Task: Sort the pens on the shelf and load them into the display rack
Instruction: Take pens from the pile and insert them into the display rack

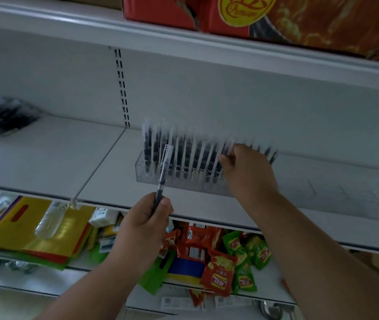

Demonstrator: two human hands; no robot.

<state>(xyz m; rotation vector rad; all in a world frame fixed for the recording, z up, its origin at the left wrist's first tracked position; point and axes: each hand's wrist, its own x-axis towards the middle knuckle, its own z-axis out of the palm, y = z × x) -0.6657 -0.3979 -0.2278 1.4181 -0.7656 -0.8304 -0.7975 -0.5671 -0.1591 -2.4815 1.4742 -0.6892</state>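
Clear plastic rack (151, 180): we see it standing on the white shelf (105, 162), long side running left to right, its right part hidden behind our right hand.
Pens in rack (183, 155): dark pens in clear sleeves, upright in a row from the left end onward; the picture is blurred here, so we cannot count them.
Single pen (163, 172): dark barrel, clear sleeve at the top, tilted a little to the right, its upper end in front of the left part of the rack.
Left hand (145, 219): our fingers and thumb are curled round the lower end of the single pen, gripping it just below the shelf's front edge.
Right hand (247, 172): reaches over the rack; our fingertips (224, 158) pinch the tops of the pens near the middle of the row. Pens further right lean and blur behind the hand.
Shelf above: red carton (264, 15) with a yellow round logo.
Far left of shelf: dark packets (1, 115), well apart from the rack, blurred.
Shelf below: yellow and gold bags (22, 229) at left; red and green snack packets (225, 257) under our arms.
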